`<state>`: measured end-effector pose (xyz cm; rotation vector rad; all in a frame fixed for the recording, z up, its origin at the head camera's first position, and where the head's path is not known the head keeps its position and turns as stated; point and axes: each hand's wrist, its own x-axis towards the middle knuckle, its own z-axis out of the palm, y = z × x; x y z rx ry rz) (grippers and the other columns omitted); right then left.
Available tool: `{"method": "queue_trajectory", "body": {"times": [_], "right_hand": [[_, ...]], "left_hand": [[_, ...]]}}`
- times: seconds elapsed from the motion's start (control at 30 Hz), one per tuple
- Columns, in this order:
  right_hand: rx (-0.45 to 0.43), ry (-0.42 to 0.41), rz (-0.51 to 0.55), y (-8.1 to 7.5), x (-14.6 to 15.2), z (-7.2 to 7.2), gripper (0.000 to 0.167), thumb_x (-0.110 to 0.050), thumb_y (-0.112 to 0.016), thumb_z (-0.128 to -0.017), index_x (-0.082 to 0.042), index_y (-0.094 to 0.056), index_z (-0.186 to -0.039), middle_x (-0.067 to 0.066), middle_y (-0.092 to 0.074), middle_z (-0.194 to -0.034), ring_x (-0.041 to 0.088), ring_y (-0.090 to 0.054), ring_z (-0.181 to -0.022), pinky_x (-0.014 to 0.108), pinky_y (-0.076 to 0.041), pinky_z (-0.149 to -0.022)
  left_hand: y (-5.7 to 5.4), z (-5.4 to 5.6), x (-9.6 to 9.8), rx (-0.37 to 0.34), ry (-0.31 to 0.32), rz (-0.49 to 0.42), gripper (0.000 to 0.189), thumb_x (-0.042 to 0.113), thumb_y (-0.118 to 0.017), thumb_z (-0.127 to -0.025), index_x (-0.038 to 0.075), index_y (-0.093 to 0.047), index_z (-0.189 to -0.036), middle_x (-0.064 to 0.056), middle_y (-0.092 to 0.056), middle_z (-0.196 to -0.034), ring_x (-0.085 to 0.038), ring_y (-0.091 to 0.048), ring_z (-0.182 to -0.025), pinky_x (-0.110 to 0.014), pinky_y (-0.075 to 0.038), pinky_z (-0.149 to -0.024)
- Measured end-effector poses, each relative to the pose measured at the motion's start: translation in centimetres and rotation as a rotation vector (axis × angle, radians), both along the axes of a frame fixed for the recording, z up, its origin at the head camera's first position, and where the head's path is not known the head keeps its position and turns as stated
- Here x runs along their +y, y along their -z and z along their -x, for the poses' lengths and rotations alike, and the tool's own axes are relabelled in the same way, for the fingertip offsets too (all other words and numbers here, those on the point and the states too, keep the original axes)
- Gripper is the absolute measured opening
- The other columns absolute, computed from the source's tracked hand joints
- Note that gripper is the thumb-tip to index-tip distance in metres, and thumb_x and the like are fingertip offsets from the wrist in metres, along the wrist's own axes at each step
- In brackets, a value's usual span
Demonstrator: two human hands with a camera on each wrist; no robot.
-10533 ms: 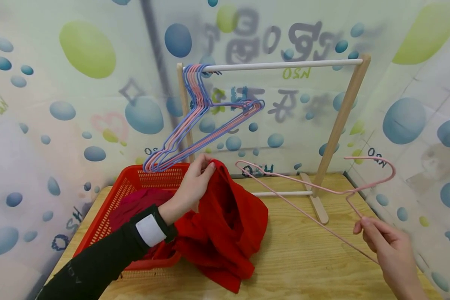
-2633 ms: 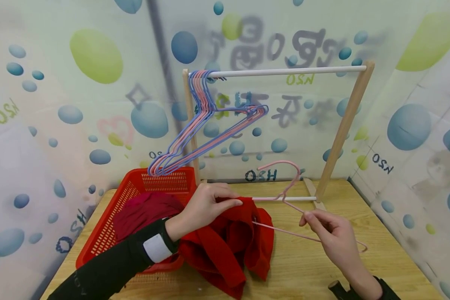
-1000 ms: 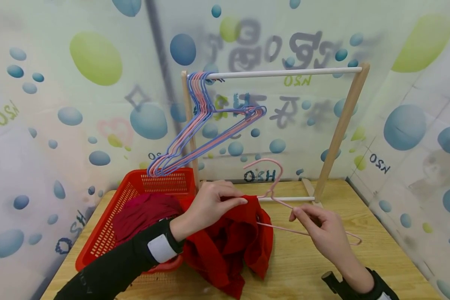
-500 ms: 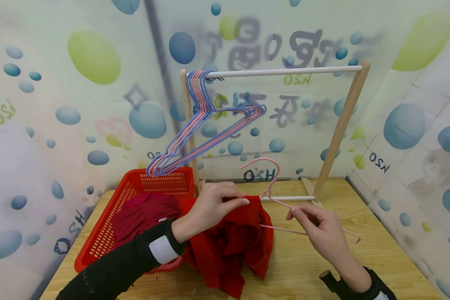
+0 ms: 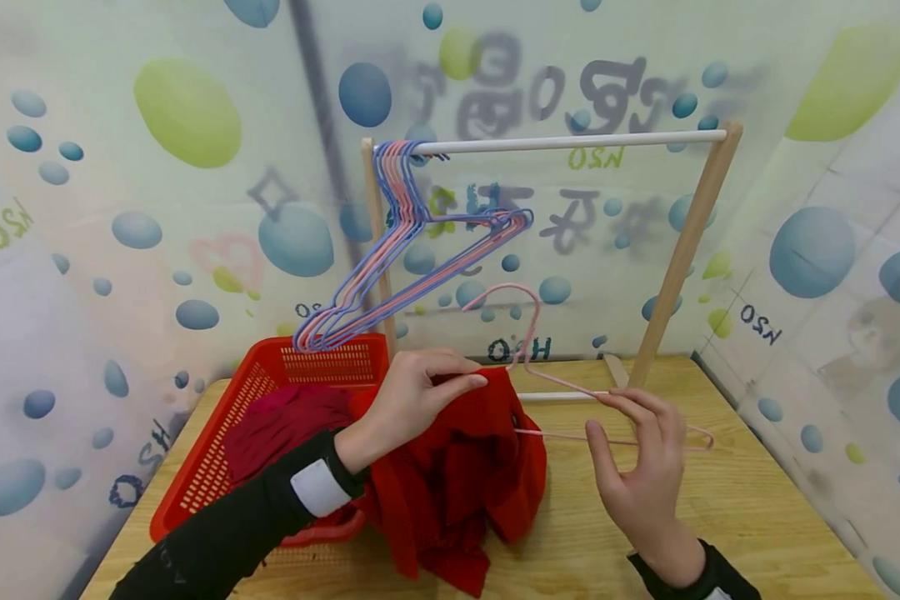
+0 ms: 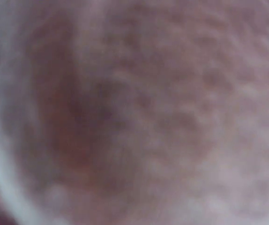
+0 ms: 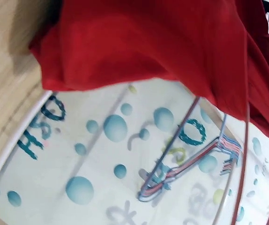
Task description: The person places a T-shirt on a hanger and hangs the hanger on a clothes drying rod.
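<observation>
My left hand [image 5: 412,400] pinches the top edge of a red garment [image 5: 465,475] between thumb and fingers. One end of a pink wire hanger [image 5: 537,307] is inside the garment's opening, hidden by cloth. Its hook and other shoulder stick out to the right, the hook pointing up. At that bare shoulder is my right hand [image 5: 645,475], fingers extended with the fingertips at the wire and the thumb spread away below. The right wrist view shows the garment [image 7: 148,42] hanging close across the top. Only a blurred close surface fills the left wrist view.
A red plastic basket [image 5: 195,467] with dark red cloth [image 5: 292,429] stands left on the wooden table [image 5: 592,533]. Behind is a rack with a white rail [image 5: 570,143] and wooden posts [image 5: 686,250]. Several blue and pink hangers [image 5: 401,221] hang at its left end.
The hanger, first apart from the garment at right, has moved left into its opening. Just now garment and hanger rose slightly, and the right hand's thumb came off the wire as its fingers straightened.
</observation>
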<state>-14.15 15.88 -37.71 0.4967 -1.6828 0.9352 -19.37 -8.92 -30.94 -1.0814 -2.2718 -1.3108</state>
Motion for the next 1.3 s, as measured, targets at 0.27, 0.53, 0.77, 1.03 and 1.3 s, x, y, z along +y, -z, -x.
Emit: {"method": "queue_trajectory", "body": {"times": [0.27,0.53,0.77,1.03,1.3], "right_hand": [[0.239,-0.229,0.252,3.2,-2.8,-1.1,0.028,-0.009,-0.065,-0.087,0.012,-0.048,-0.077,0.023,-0.047,-0.093,0.022,-0.046,-0.100,0.026,-0.031,-0.090],[-0.437,-0.099,-0.120,8.6,-4.9,-3.0,0.083,-0.039,-0.079,-0.075,0.008,-0.037,-0.127,0.022,-0.039,-0.129,0.018,-0.033,-0.120,0.022,-0.030,-0.082],[-0.606,0.006,-0.131,9.1,-6.6,-2.6,0.107,-0.024,-0.089,-0.061,0.003,-0.022,-0.141,0.020,-0.034,-0.130,0.026,-0.035,-0.114,0.029,-0.026,-0.091],[-0.727,0.053,-0.162,9.5,-6.5,-1.4,0.103,-0.009,-0.086,-0.062,0.000,-0.020,-0.141,0.019,-0.030,-0.138,0.029,-0.034,-0.122,0.034,-0.027,-0.098],[-0.801,-0.045,-0.020,9.5,-4.9,-1.1,0.081,0.011,-0.070,-0.070,-0.001,-0.023,-0.135,0.017,-0.034,-0.129,0.018,-0.042,-0.107,0.028,-0.046,-0.077]], "left_hand": [[-0.2,0.1,-0.2,-0.001,-0.038,-0.033,0.015,0.023,-0.068,-0.087,0.015,-0.076,-0.097,0.003,-0.070,-0.081,-0.005,-0.060,-0.071,-0.022,-0.048,-0.061],[-0.4,0.2,-0.2,0.024,-0.075,-0.069,0.013,0.024,-0.068,-0.087,0.017,-0.076,-0.094,0.003,-0.066,-0.075,-0.006,-0.056,-0.066,-0.023,-0.043,-0.057],[-0.1,0.0,-0.3,0.041,-0.084,-0.092,0.013,0.025,-0.067,-0.087,0.018,-0.076,-0.093,0.006,-0.067,-0.077,-0.004,-0.057,-0.068,-0.023,-0.045,-0.057],[-0.5,-0.1,-0.6,0.035,-0.108,-0.142,0.014,0.026,-0.067,-0.087,0.016,-0.076,-0.092,0.005,-0.069,-0.080,-0.006,-0.058,-0.069,-0.024,-0.045,-0.058],[-0.4,0.0,-1.3,-0.010,-0.132,-0.192,0.014,0.023,-0.067,-0.087,0.016,-0.076,-0.095,0.003,-0.071,-0.088,-0.009,-0.062,-0.077,-0.025,-0.046,-0.063]]}}
